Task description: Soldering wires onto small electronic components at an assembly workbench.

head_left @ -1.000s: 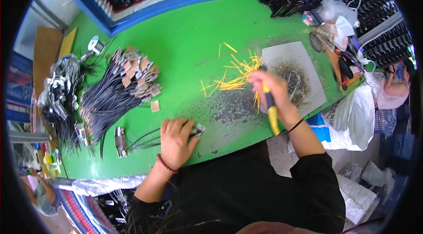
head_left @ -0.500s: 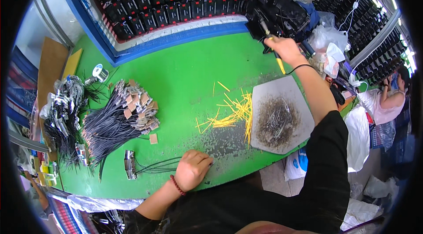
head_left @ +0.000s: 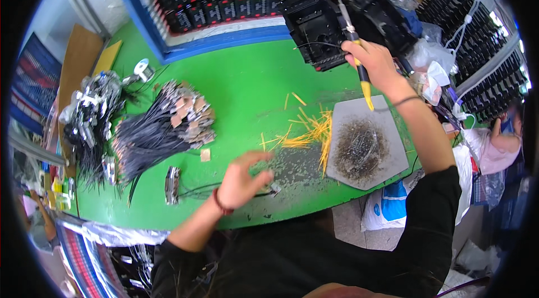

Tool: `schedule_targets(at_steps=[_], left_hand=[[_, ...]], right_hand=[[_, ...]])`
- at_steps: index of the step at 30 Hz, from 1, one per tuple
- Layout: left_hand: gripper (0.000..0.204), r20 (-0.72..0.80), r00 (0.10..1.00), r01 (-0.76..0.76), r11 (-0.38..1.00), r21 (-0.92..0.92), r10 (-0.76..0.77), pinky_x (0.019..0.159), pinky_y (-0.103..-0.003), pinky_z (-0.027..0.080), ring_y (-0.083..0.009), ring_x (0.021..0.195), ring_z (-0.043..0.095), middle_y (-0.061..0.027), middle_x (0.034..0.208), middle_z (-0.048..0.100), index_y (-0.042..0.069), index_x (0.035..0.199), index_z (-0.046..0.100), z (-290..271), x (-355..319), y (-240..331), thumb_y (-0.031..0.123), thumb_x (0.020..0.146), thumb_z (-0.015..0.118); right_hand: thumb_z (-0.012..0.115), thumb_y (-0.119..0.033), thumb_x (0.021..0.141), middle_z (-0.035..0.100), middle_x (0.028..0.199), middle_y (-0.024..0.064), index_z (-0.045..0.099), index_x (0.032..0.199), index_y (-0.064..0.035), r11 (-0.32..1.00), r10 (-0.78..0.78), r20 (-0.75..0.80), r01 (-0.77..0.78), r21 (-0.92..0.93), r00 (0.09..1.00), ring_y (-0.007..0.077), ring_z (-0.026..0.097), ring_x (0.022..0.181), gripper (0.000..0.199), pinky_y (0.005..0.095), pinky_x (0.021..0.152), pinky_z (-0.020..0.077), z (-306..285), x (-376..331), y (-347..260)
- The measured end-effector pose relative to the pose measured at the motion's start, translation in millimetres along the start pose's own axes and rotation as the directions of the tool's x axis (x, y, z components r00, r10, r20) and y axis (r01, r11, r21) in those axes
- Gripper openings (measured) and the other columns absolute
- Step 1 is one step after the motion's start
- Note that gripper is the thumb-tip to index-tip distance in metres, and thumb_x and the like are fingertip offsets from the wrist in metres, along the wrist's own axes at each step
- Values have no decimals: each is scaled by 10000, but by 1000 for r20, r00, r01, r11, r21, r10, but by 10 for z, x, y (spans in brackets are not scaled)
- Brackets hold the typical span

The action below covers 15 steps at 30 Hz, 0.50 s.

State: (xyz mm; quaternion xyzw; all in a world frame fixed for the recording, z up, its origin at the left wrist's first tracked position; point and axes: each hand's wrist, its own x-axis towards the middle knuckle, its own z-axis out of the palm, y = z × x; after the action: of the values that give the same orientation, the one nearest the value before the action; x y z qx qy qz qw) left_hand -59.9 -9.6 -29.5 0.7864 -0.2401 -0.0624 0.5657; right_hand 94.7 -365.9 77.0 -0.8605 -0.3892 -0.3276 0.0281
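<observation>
My right hand (head_left: 377, 65) is closed around a soldering iron (head_left: 350, 31), its metal end pointing away and its yellow tail toward me. Just beyond those fingers sits an open black plastic housing (head_left: 317, 31); whether they touch it I cannot tell. Lower on the green table, my left hand (head_left: 242, 183) hovers, slightly blurred, with thumb and fingers apart and nothing visible between them. Under and beside it run thin black wires (head_left: 196, 190) joined to a small silvery part (head_left: 172, 186). A small bright end (head_left: 275, 188) of the wires shows near the thumb.
A thick bundle of black cables (head_left: 149, 143) lies left, beside wrapped parts (head_left: 92, 110) and a solder spool (head_left: 144, 70). Yellow sticks (head_left: 309, 132) lie scattered by a grey, soot-stained board (head_left: 393, 152). Another black housing (head_left: 382, 14) stands back right. A blue frame (head_left: 230, 39) borders the far side.
One black housing has come left and nearer onto the table. The soldering iron now points more upright. My left hand has lifted and spread its fingers. The whole view has shifted slightly.
</observation>
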Motion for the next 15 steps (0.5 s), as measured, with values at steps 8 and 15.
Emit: schedule_targets(at_steps=[8, 15], left_hand=[[792, -133, 941, 41, 496, -867, -310, 997, -421, 430, -253, 1192, 499, -115, 1317, 486, 95, 1448, 199, -235, 605, 198, 168, 849, 710], [736, -142, 987, 26, 937, -349, -80, 1024, -308, 385, -180, 1203, 488, -103, 1352, 479, 38, 1480, 254, -1084, 324, 412, -75, 800, 511]], right_hand=[[690, -109, 752, 458, 579, 1, 605, 1078, -197, 936, 64, -313, 51, 347, 948, 183, 527, 493, 348, 318, 426, 414, 142, -180, -1794], [642, -41, 761, 631, 709, -10, 621, 1002, -151, 744, 146, -331, 117, 658, 932, 155, 607, 574, 265, 283, 499, 469, 37, -243, -2073]])
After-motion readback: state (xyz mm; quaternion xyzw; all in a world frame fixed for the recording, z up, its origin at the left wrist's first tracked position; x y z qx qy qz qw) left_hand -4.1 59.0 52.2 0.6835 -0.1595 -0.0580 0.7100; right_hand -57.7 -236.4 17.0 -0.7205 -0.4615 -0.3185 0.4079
